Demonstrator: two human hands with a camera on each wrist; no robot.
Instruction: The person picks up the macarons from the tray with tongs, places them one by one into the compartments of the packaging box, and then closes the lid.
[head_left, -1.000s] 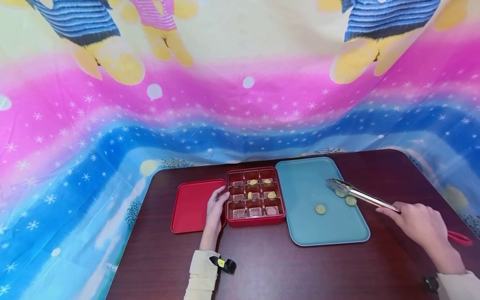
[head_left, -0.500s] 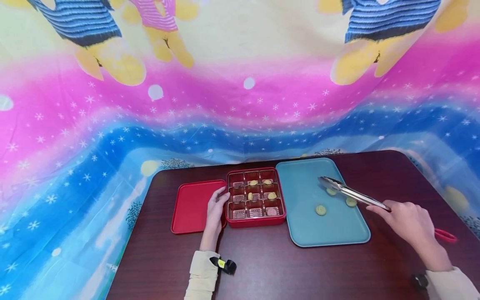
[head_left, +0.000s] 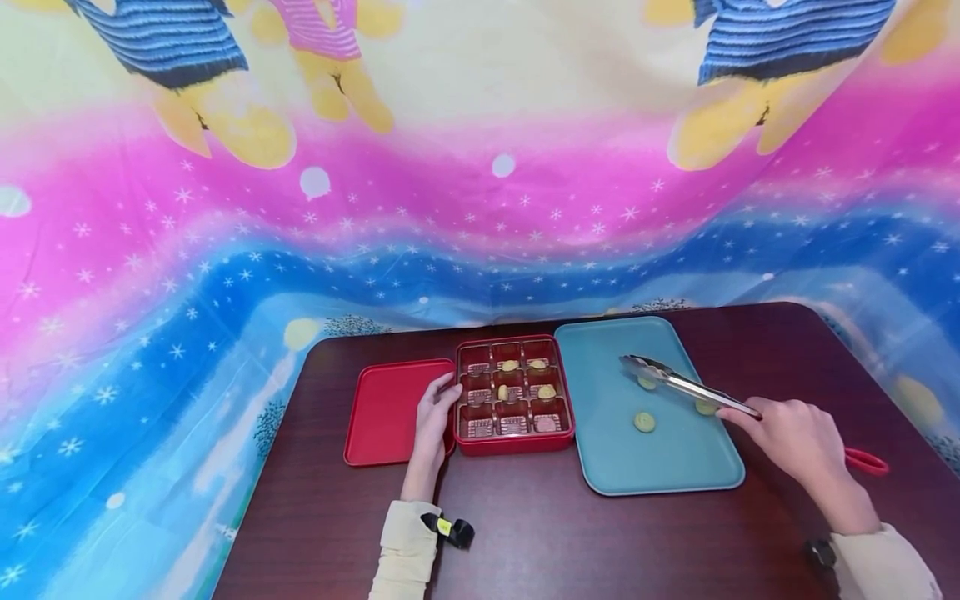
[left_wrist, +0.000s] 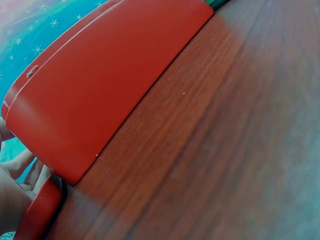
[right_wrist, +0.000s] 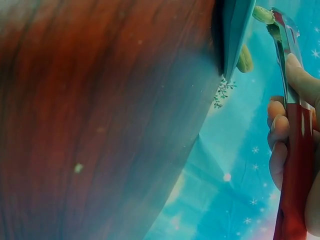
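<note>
My right hand [head_left: 795,437] grips metal tongs [head_left: 693,387] with red handles over the teal tray [head_left: 615,462]. A round greenish cookie [head_left: 647,383] is at the tongs' tips, partly hidden by them. Two similar cookies lie on the tray: one cookie [head_left: 643,422] near the middle, another cookie [head_left: 705,407] by the right edge, beneath the tongs. With relaxed fingers, my left hand [head_left: 432,421] rests against the left side of a red box [head_left: 517,447]. Several yellowish cookies sit in compartments of the box's brown insert, in the back and middle rows.
A red lid [head_left: 382,412] lies left of the box, partly under my left hand. Box and tray stand side by side on the dark wooden table [head_left: 525,533]. A printed cloth [head_left: 480,208] hangs behind the table.
My right hand and the tongs have moved left across the tray, and the cookie at the tips has moved with them. My left hand has stayed at the box.
</note>
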